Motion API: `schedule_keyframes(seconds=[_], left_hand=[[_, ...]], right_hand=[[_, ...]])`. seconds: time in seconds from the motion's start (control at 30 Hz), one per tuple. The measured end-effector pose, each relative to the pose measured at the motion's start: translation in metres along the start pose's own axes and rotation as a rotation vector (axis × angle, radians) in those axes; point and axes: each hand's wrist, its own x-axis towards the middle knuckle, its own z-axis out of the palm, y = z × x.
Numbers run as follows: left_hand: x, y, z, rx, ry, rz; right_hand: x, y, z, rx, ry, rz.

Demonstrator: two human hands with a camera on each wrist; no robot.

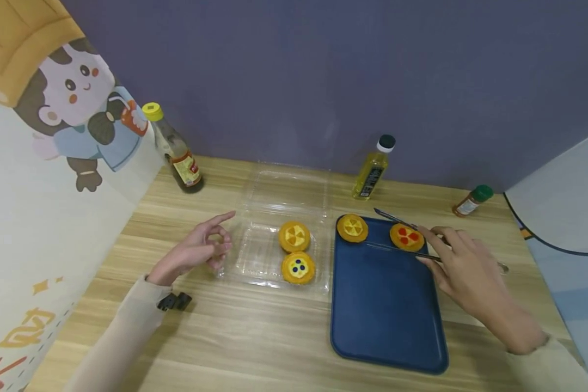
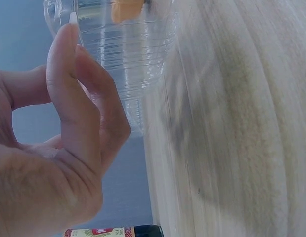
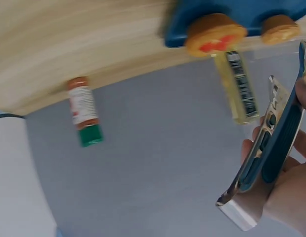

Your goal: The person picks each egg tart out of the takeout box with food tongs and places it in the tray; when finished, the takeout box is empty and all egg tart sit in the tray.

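Note:
My right hand holds metal tongs with dark blue grips, their arms spread apart. In the head view the arms pass on either side of a tart with red pieces on a blue tray; I cannot tell whether they touch it. A tart with a yellow segmented top sits in the tray's far left corner. My left hand holds nothing, index finger extended and the others loosely bent, beside a clear plastic box. Inside the box are another segmented tart and a blue-dotted tart.
The box's clear lid lies folded back toward the wall. A yellow-capped sauce bottle stands at the back left. An oil bottle is behind the tray, and a green-capped seasoning jar is at the back right.

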Motion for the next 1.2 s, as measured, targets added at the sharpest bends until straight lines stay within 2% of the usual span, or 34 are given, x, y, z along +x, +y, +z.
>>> schedule_keyframes(seconds=[0.33, 0.87, 1.2], left_hand=[[0.000, -0.002, 0.001, -0.015, 0.008, -0.003], [0.002, -0.002, 0.000, -0.020, 0.004, 0.001], [0.000, -0.003, 0.000, -0.003, 0.002, 0.002]], right_hand=[[0.032, -0.037, 0.007, 0.073, 0.015, -0.098], [0.072, -0.082, 0.028, 0.045, -0.103, -0.156], [0.089, -0.100, 0.033, 0.029, -0.151, -0.146]])
